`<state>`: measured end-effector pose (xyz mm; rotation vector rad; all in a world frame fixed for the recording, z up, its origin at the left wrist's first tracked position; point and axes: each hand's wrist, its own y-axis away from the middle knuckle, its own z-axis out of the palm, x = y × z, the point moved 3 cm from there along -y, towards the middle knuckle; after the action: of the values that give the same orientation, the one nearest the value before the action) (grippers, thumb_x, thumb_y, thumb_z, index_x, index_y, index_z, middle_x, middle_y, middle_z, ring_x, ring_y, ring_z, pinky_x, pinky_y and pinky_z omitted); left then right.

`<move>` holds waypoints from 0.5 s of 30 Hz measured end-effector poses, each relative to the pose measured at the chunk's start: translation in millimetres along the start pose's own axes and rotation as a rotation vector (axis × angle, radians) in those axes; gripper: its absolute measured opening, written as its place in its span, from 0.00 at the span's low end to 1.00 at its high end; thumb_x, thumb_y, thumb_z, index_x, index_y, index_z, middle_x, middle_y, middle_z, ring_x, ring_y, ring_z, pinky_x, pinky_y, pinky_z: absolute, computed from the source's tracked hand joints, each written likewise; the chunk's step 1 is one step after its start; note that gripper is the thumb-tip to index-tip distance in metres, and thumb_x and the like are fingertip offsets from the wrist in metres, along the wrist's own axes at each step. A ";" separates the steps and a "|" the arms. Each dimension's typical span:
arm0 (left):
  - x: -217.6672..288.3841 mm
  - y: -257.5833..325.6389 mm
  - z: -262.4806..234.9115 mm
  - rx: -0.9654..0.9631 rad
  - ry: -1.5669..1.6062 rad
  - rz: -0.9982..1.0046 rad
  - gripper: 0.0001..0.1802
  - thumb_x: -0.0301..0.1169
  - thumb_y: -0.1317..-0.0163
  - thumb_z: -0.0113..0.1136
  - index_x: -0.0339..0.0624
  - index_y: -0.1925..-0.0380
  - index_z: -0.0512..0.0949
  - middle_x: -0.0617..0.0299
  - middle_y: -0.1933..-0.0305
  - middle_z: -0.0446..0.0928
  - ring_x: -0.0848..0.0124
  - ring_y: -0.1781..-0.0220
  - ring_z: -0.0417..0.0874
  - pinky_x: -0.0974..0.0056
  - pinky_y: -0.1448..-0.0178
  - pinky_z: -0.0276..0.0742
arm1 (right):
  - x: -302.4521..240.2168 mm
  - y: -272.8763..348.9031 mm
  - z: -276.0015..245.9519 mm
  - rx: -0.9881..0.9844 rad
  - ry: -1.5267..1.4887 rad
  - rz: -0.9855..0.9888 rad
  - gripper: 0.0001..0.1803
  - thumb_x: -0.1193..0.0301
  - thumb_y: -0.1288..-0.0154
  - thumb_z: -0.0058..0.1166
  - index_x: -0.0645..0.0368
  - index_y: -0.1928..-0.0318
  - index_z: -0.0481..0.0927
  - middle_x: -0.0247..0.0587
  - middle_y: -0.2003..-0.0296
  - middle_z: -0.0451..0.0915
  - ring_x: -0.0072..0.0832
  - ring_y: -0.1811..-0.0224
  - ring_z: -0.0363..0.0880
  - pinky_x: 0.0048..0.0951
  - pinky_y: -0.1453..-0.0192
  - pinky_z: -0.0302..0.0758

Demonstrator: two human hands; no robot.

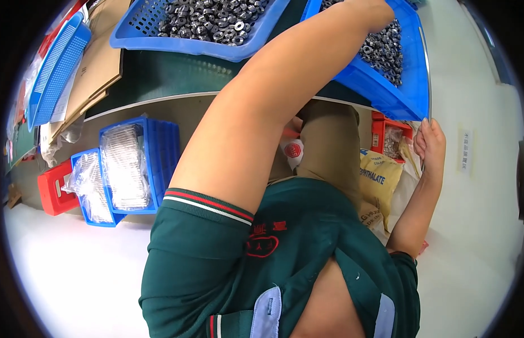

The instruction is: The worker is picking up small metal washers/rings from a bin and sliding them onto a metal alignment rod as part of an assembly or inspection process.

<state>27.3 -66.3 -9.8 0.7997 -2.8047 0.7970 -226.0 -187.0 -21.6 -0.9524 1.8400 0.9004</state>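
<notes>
On the right, my right hand (431, 141) is closed around the lower end of a thin metal rod (427, 73). The rod runs up along the right side of a tilted blue bin (411, 62) of small dark metal nut-like rings (383, 53). My left arm stretches across the view to that bin. Of my left hand (377, 12), only a part shows over the bin at the upper edge; its fingers are out of sight. A blue perforated basket (186, 48), filled with similar metal rings (217, 22), stands to the left of the bin.
Below the green tabletop (155, 76), blue crates (163, 163) hold bagged stacked pieces, beside a red container (56, 188). Cardboard (99, 62) and another blue basket (56, 73) are at far left. A yellow sack (380, 177) and red bin (377, 129) sit under the table's right side.
</notes>
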 end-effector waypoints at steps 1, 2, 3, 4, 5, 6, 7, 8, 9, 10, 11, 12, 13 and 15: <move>29.0 -13.8 -15.0 -0.239 -0.323 -0.220 0.08 0.30 0.49 0.56 0.45 0.71 0.83 0.55 0.62 0.81 0.59 0.57 0.82 0.58 0.54 0.78 | -5.0 4.3 -4.1 0.016 -0.008 -0.019 0.14 0.65 0.31 0.46 0.52 0.75 0.62 0.22 0.86 0.58 0.09 0.87 0.51 0.14 0.86 0.49; 37.3 -17.4 -16.5 -0.495 -0.627 -0.444 0.08 0.31 0.49 0.56 0.45 0.71 0.83 0.55 0.63 0.81 0.59 0.57 0.82 0.59 0.54 0.78 | -4.9 4.4 -7.1 0.019 0.000 -0.014 0.14 0.65 0.31 0.46 0.52 0.75 0.62 0.22 0.86 0.58 0.09 0.87 0.51 0.14 0.86 0.49; 19.5 -11.7 -9.1 -0.498 -0.624 -0.451 0.08 0.31 0.49 0.56 0.45 0.71 0.83 0.55 0.63 0.81 0.59 0.57 0.82 0.59 0.54 0.78 | -4.4 4.3 -7.2 0.034 0.004 -0.016 0.14 0.65 0.31 0.46 0.52 0.75 0.62 0.22 0.86 0.58 0.09 0.87 0.51 0.14 0.86 0.49; -1.5 -6.3 -0.7 -0.238 -0.303 -0.220 0.08 0.31 0.49 0.57 0.45 0.71 0.83 0.55 0.62 0.81 0.59 0.56 0.82 0.59 0.54 0.78 | -4.4 3.7 -6.7 0.050 0.008 -0.019 0.14 0.65 0.31 0.46 0.51 0.75 0.62 0.22 0.86 0.58 0.09 0.87 0.51 0.14 0.86 0.49; -9.1 2.5 -3.3 0.024 0.021 0.011 0.08 0.32 0.50 0.57 0.45 0.70 0.83 0.55 0.62 0.81 0.59 0.56 0.82 0.59 0.53 0.78 | -3.0 3.1 -4.9 0.045 0.016 -0.016 0.14 0.65 0.31 0.46 0.51 0.75 0.62 0.22 0.86 0.58 0.09 0.87 0.51 0.14 0.86 0.49; -13.1 4.3 -1.0 0.026 0.026 0.004 0.08 0.32 0.50 0.57 0.45 0.70 0.83 0.55 0.62 0.81 0.59 0.56 0.82 0.59 0.53 0.78 | -2.2 2.6 -1.7 0.036 0.004 -0.020 0.14 0.65 0.31 0.45 0.51 0.75 0.62 0.22 0.86 0.58 0.09 0.87 0.51 0.14 0.86 0.49; -15.5 4.8 -1.0 0.006 0.018 -0.003 0.08 0.32 0.49 0.57 0.45 0.70 0.83 0.55 0.62 0.81 0.59 0.56 0.82 0.59 0.53 0.78 | -1.8 1.9 1.0 0.027 -0.009 -0.025 0.14 0.65 0.31 0.45 0.51 0.75 0.62 0.22 0.86 0.58 0.09 0.87 0.51 0.14 0.86 0.49; -11.9 3.3 -5.1 -0.011 0.011 -0.005 0.08 0.31 0.49 0.57 0.45 0.70 0.83 0.55 0.61 0.81 0.60 0.55 0.82 0.59 0.52 0.78 | -1.5 2.2 -0.8 0.033 -0.015 -0.022 0.14 0.66 0.31 0.45 0.52 0.75 0.62 0.22 0.86 0.58 0.09 0.87 0.51 0.14 0.86 0.49; 3.0 -5.2 -12.6 -0.012 0.013 -0.010 0.08 0.31 0.49 0.57 0.45 0.70 0.83 0.55 0.61 0.81 0.60 0.55 0.82 0.59 0.52 0.78 | -0.4 2.2 -0.8 0.029 -0.013 -0.021 0.14 0.66 0.31 0.45 0.52 0.75 0.62 0.22 0.86 0.58 0.09 0.87 0.51 0.14 0.86 0.49; 19.7 -19.5 -15.8 -0.318 -0.264 -0.280 0.08 0.31 0.49 0.57 0.45 0.69 0.83 0.55 0.60 0.81 0.60 0.54 0.81 0.59 0.52 0.78 | 0.4 1.9 -1.4 0.026 -0.013 -0.019 0.14 0.66 0.31 0.46 0.52 0.75 0.63 0.22 0.86 0.58 0.09 0.87 0.51 0.14 0.86 0.49; 27.5 -24.0 -15.6 -0.624 -0.539 -0.543 0.09 0.30 0.49 0.57 0.45 0.69 0.83 0.55 0.60 0.81 0.60 0.54 0.81 0.59 0.52 0.77 | 1.5 3.7 -3.9 0.031 -0.014 -0.016 0.13 0.66 0.31 0.46 0.52 0.74 0.63 0.22 0.86 0.58 0.09 0.87 0.51 0.13 0.86 0.49; 13.5 -15.1 -8.5 -0.624 -0.542 -0.540 0.09 0.30 0.49 0.57 0.45 0.69 0.83 0.55 0.60 0.81 0.60 0.54 0.81 0.59 0.52 0.77 | 1.8 5.5 -5.9 0.033 -0.018 -0.016 0.13 0.66 0.31 0.46 0.52 0.74 0.63 0.22 0.86 0.58 0.09 0.87 0.51 0.13 0.86 0.49; -9.7 -1.7 -1.8 -0.328 -0.295 -0.251 0.09 0.30 0.49 0.57 0.45 0.68 0.83 0.55 0.60 0.81 0.60 0.54 0.81 0.59 0.52 0.77 | 1.3 5.5 -3.6 0.009 -0.052 -0.027 0.13 0.66 0.31 0.46 0.52 0.74 0.63 0.22 0.86 0.58 0.09 0.87 0.51 0.13 0.86 0.49; -2.5 0.8 -8.6 -0.037 -0.048 0.048 0.08 0.29 0.49 0.58 0.46 0.68 0.83 0.55 0.60 0.81 0.59 0.53 0.81 0.58 0.52 0.77 | 3.0 5.9 -2.1 -0.007 -0.093 -0.037 0.13 0.66 0.31 0.46 0.52 0.74 0.63 0.22 0.86 0.59 0.09 0.87 0.52 0.13 0.86 0.49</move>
<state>28.8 -60.1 -3.4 0.7589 -2.8825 0.7397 -232.9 -186.9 -22.3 -0.9303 1.7371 0.9139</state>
